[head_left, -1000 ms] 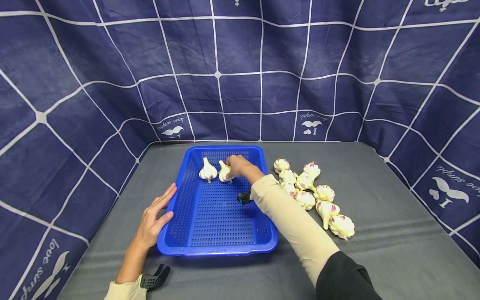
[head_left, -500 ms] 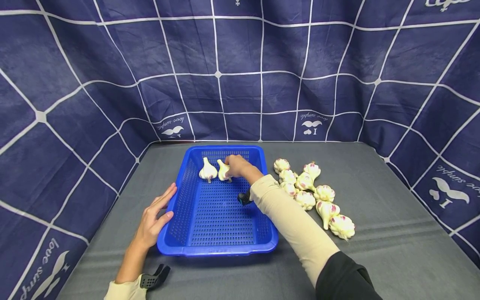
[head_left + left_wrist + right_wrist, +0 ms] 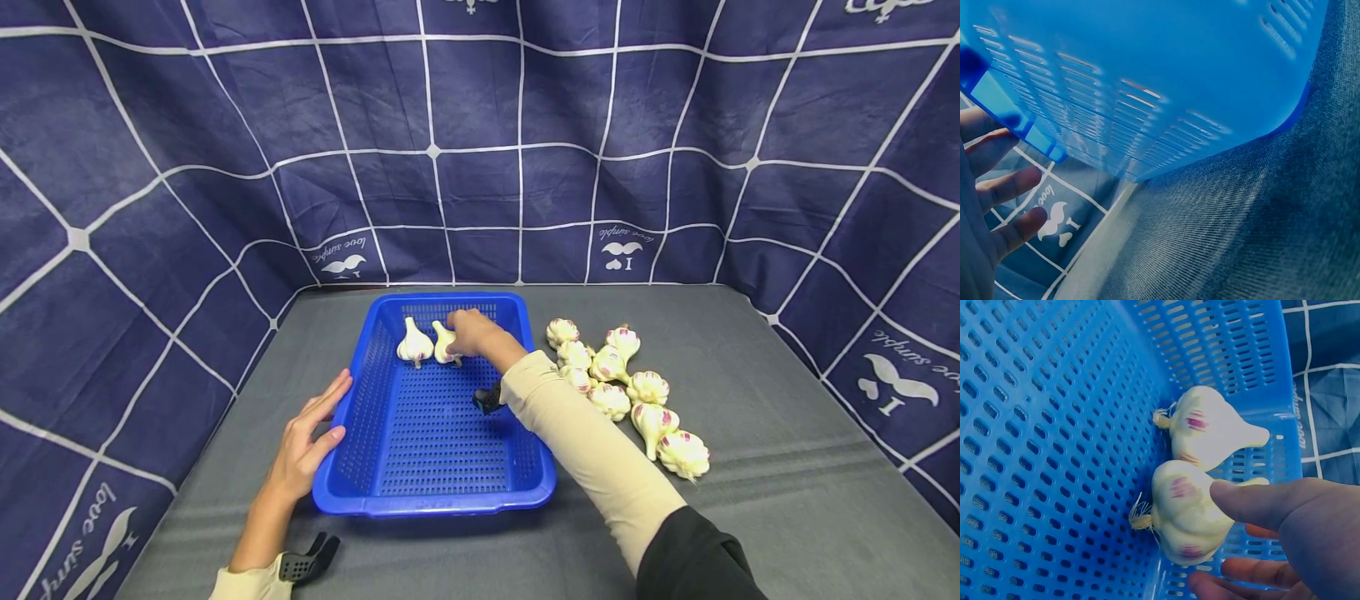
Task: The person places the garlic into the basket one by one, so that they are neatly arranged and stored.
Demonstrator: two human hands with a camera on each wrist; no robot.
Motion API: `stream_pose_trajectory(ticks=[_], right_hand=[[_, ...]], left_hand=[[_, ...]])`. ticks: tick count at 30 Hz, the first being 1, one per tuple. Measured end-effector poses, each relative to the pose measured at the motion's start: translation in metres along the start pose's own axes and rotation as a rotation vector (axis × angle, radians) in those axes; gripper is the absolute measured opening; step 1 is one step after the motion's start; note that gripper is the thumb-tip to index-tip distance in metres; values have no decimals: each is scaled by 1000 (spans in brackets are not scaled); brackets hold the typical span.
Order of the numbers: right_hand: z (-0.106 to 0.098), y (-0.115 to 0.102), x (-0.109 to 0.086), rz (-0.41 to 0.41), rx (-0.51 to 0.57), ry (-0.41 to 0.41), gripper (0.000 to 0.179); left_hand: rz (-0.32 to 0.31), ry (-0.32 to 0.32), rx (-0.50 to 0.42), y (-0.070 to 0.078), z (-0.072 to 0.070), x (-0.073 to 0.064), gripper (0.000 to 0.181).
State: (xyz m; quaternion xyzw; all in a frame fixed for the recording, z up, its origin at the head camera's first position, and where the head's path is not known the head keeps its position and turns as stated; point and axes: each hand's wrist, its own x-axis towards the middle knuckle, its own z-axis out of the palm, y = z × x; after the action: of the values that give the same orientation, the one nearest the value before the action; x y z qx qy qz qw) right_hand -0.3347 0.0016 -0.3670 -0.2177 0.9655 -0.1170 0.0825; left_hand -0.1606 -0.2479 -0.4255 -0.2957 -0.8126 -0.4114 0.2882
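Observation:
A blue perforated plastic basket (image 3: 446, 502) stands on the grey table. Two white garlic bulbs with purple streaks are inside at its far end, side by side with necks pointing at the far wall. The left one (image 3: 415, 343) stands free. My right hand (image 3: 480, 335) pinches the nearer-right garlic bulb (image 3: 1185, 509), thumb on its upper side and fingers around the other side. My left hand (image 3: 307, 442) rests its extended fingers along the basket's left rim; in the left wrist view, its fingers (image 3: 1016, 181) are spread beside the basket wall.
Right of the basket lies a loose cluster of several garlic bulbs (image 3: 609, 400) on the grey table (image 3: 787, 483). A dark blue curtain (image 3: 480, 192) with white grid lines hangs behind the table and along both sides.
My right hand and the garlic bulb in it have shifted slightly left, closer to the other bulb. The left hand stays at the basket rim.

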Motion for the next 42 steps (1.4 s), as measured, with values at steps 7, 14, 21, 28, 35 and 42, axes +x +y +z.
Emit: stream_pose_trajectory(ticks=[7, 14, 21, 28, 35, 42], right_hand=[[-11, 3, -5, -11, 21, 54, 55], [-21, 11, -12, -22, 54, 84, 56], [-31, 17, -23, -67, 112, 139, 53], [-39, 28, -37, -112, 198, 196, 53], [-49, 37, -60, -153, 261, 252, 51], [-51, 46, -83, -201, 303, 300, 51]], left_hand=[[4, -4, -18, -12, 1, -4, 55], [-1, -4, -16, -10, 0, -2, 55], [-30, -16, -2, -3, 1, -1, 56], [-18, -18, -6, -15, 4, -4, 57], [3, -2, -4, -10, 3, -4, 56], [-7, -2, -11, -9, 2, -6, 55]])
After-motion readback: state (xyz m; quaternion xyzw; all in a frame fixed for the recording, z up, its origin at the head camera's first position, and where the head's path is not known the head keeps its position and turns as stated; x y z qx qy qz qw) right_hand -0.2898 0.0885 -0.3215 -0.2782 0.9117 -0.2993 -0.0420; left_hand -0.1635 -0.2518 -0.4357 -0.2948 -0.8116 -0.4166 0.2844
